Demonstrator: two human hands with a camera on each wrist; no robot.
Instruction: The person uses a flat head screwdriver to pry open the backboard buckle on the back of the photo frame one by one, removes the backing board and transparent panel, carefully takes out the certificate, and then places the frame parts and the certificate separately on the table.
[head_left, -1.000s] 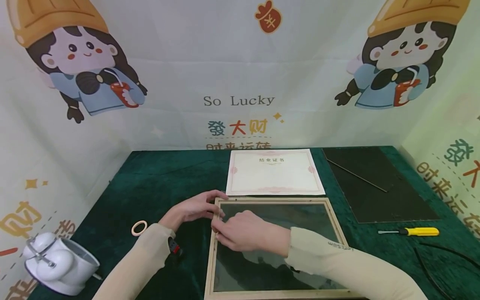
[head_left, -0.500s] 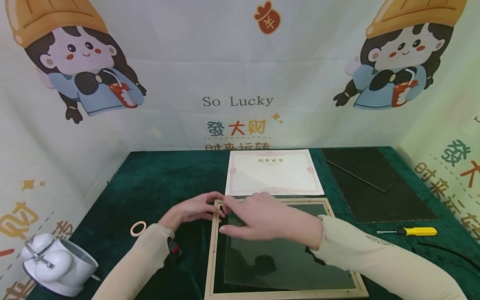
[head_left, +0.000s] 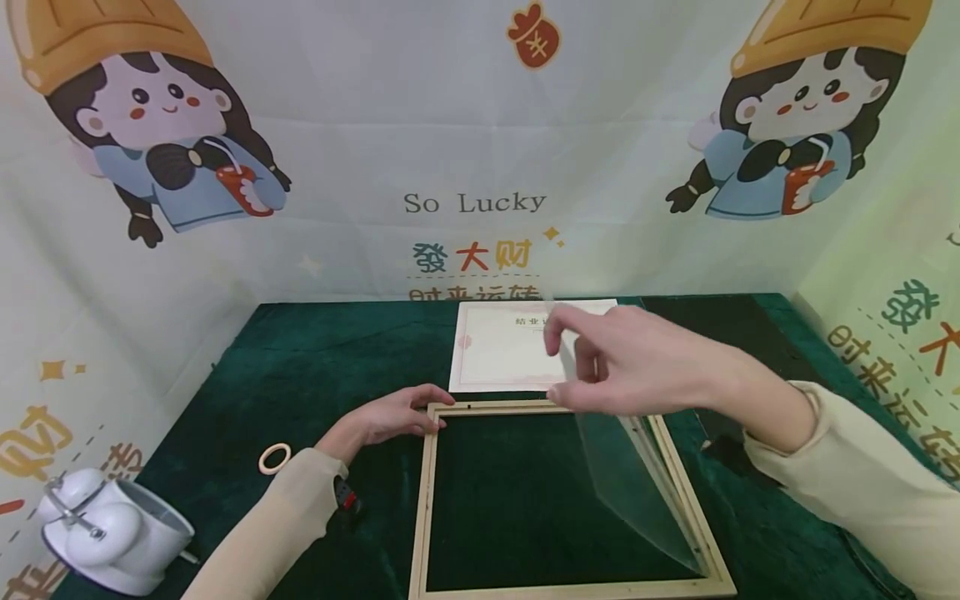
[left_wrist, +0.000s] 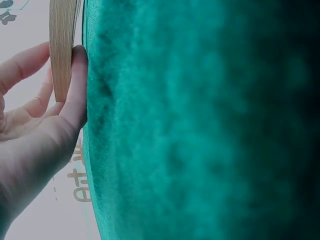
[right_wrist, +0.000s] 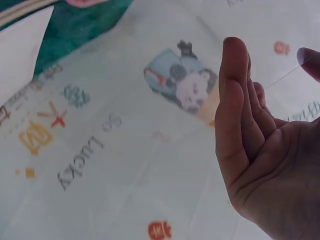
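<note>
In the head view, my left hand (head_left: 393,417) grips the far left corner of a pale wooden picture frame (head_left: 426,508) lying on the green cloth. The left wrist view shows the thumb and fingers around the wooden frame's (left_wrist: 61,55) end. Over the frame's right half, my right hand (head_left: 630,358) holds a clear sheet (head_left: 630,492) by its edge, between thumb and fingers. The sheet is tilted up steeply, its lower end close to the frame's near right corner. From the right wrist, the sheet's thin edge runs between the thumb and fingers of the right hand (right_wrist: 265,160).
A printed certificate (head_left: 495,350) lies behind the frame, partly covered by the right hand. Farther right is a black backing board (head_left: 727,325), partly hidden by the right arm. At left are a pale ring (head_left: 262,460) and a white twin-bell alarm clock (head_left: 112,533).
My right hand has moved from the frame's left side, up and to the right, lifting the clear sheet out of the frame into a steep tilt. The left hand stays at the corner.
</note>
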